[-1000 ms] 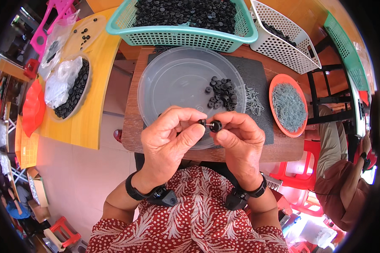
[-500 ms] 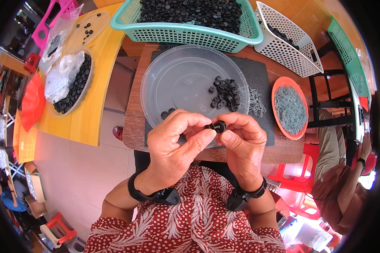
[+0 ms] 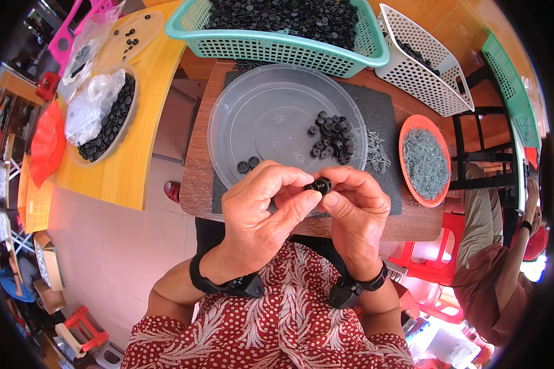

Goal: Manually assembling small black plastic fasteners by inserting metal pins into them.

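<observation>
Black, slightly glossy and tiny: that's the small round black piece (image 3: 319,185) pinched in front of the near part of the wide clear plastic tub (image 3: 258,111), a bit right of its middle. Left hand (image 3: 252,215) has thumb and index finger clamped on one end, right hand (image 3: 360,218) is clamped the same way on the other, tips nearly meeting.

My guess on handling: weighs next to nothing, fairly stiff, maybe rubber or hard plastic (honestly can't tell which), not fragile. Smooth and round, so I'd expect it to twist or squirt out of sweaty fingers. I'd hold it by the outer rim, one pinch per end, and keep off the flat faces.

Now the murky bits. Fingertips cover most of it, so I can't tell if it's one part or two pushed together, or if there's any metal inside. The other fingers curl away behind, and the hands block part of the tub's near rim. Inside the tub on its right, the heap of black discs (image 3: 332,136) overlaps too much to count. Just outside that side, the loose grey metal screws (image 3: 377,154) blur into a tangle. Beyond the tub's far side, the teal perforated plastic basket (image 3: 277,53) gets cut off by the top edge.
</observation>
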{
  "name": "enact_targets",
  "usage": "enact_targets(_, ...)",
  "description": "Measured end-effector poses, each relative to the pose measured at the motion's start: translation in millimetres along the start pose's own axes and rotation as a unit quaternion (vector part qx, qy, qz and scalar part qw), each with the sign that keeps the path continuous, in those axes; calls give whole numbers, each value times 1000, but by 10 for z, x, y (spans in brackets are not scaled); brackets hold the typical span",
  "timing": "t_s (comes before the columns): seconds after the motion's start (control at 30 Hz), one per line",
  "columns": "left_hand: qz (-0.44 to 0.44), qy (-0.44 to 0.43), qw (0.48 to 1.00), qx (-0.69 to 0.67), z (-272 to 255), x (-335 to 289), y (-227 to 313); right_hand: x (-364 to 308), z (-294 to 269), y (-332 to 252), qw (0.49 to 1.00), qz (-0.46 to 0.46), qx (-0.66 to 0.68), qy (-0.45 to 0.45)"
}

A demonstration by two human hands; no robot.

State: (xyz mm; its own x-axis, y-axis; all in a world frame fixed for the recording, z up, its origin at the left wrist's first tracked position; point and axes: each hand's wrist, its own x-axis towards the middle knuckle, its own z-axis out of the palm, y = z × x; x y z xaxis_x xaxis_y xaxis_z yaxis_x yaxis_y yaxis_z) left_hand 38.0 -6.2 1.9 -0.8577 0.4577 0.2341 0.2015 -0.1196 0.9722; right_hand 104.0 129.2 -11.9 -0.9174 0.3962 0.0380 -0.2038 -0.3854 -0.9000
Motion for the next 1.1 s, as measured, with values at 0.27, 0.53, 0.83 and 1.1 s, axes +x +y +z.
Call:
enact_targets(0.27, 1, -1, 1000, 17, 14, 16, 6, 13, -12, 14, 1000, -15, -25, 0)
enact_targets(0.53, -61, -12, 997, -45, 10, 18, -72, 12, -47, 5, 998, -26, -56, 0)
enact_targets(0.83, -51, -24, 998, -42, 38, 20, -99, -9, -44, -10, 998, -31, -55, 2)
enact_targets(1.1, -35, -32, 999, -21, 59, 26, -89, -24, -75, -17, 1000, 8, -1, 11)
